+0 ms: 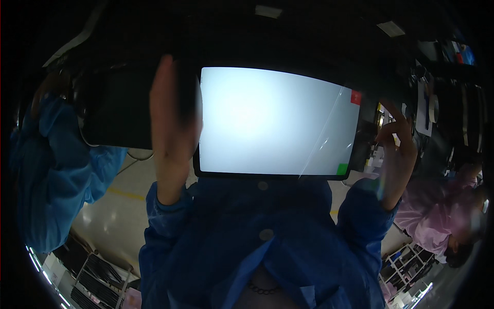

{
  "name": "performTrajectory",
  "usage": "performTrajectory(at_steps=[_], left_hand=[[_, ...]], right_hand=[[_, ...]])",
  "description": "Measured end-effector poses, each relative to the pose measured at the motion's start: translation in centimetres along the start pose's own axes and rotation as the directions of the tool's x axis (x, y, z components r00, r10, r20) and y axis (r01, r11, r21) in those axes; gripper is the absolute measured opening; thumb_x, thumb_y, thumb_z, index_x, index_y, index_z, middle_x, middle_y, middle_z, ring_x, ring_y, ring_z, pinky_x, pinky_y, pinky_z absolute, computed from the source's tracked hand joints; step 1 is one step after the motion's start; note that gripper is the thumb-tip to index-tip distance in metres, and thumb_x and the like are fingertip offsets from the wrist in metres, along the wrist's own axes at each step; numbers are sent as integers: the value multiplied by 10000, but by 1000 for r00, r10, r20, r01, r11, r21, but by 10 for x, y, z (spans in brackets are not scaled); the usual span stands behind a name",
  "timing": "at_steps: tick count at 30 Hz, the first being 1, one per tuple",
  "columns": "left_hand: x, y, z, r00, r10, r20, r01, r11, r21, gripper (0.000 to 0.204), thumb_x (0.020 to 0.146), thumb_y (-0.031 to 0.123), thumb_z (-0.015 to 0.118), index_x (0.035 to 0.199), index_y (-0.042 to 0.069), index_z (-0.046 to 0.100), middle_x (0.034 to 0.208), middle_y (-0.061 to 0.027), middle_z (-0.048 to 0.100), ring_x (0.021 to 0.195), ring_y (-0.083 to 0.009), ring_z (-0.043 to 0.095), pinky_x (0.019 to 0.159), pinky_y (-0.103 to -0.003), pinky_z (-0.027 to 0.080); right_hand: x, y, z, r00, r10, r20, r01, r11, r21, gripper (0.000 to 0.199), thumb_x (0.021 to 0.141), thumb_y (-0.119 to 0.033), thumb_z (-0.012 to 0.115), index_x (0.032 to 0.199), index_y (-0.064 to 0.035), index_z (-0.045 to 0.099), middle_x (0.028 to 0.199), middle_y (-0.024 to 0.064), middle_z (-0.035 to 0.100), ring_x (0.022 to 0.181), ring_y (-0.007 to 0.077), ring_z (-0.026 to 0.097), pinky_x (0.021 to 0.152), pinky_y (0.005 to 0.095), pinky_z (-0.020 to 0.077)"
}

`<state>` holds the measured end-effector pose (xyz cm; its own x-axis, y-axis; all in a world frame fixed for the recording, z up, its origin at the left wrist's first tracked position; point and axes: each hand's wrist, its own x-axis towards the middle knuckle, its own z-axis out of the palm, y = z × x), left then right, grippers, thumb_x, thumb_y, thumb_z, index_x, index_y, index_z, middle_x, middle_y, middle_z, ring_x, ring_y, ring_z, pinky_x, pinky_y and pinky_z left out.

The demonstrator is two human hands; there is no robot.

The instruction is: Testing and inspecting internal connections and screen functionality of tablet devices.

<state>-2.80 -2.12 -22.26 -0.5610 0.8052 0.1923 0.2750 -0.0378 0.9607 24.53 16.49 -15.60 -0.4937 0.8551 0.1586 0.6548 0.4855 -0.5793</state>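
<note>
A tablet with a glowing white screen faces me in the middle, its rim black. A red square and a green square mark its right corners. Thin slanting bright lines cross the screen's right part; whether they are the edge of a clear film or reflections, I cannot tell. My left hand is beside the tablet's left edge, fingers stretched upward, partly blurred and in shadow. Off the right edge, my right hand has bent fingers, thumb and forefinger drawn together. A faint see-through streak shows below them; what they hold is not clear.
Left of me, a dark flat panel stands near a person in a blue smock. To the right sits a person in pink. Racks stand behind on both sides. The dark area beyond the tablet is hard to read.
</note>
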Motion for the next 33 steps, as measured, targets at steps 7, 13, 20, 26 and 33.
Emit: performTrajectory(at_steps=[7, 13, 20, 26, 33], left_hand=[[1, 62, 9, 952, 74, 298, -75, 997, -7, 603, 793, 389, 587, 1259, 21, 484, 1256, -184, 499, 1144, -324, 494, 982, -432, 374], [-25, 104, 41, 895, 165, 415, -317, 888, 331, 450, 685, 251, 762, 1088, 121, 611, 1048, -59, 652, 997, -219, 602, 993, -439, 347], [-11, 67, 6, 906, 141, 399, -300, 879, 371, 201, 686, -4, 648, 796, 162, 617, 879, 49, 701, 1010, -177, 614, 1085, -522, 185], [-37, 34, -3, 932, 155, -329, 61, 826, 561, 217, 736, 94, 679, 926, 79, 577, 964, -129, 596, 842, -235, 599, 711, -327, 499], [-49, 77, 48, 931, -99, 350, 27, 978, 205, 858, 665, 178, 789, 1336, 23, 278, 1071, -131, 520, 859, -242, 590, 735, -327, 508]], right_hand=[[15, -31, -6, 866, -372, 334, 266, 908, 324, 130, 694, -86, 628, 773, -96, 525, 1290, 183, 485, 1269, 330, 396, 1026, 502, 329], [8, -61, 15, 811, -519, 269, 473, 853, 221, 278, 626, -28, 729, 826, -107, 553, 1277, 128, 495, 1207, 315, 441, 1050, 559, 250], [3, -13, 1, 938, -332, 97, 341, 840, -422, 239, 685, -26, 680, 909, -77, 615, 1159, 123, 556, 1150, 315, 486, 1016, 482, 339], [-38, -46, -15, 914, -340, 222, 334, 940, 64, 153, 731, -60, 688, 873, -55, 633, 719, 64, 629, 634, 176, 622, 551, 296, 515], [-56, -98, 33, 903, -242, 355, -70, 733, 677, 606, 780, -84, 691, 1299, -28, 385, 1068, 193, 617, 814, 256, 674, 677, 330, 562]])
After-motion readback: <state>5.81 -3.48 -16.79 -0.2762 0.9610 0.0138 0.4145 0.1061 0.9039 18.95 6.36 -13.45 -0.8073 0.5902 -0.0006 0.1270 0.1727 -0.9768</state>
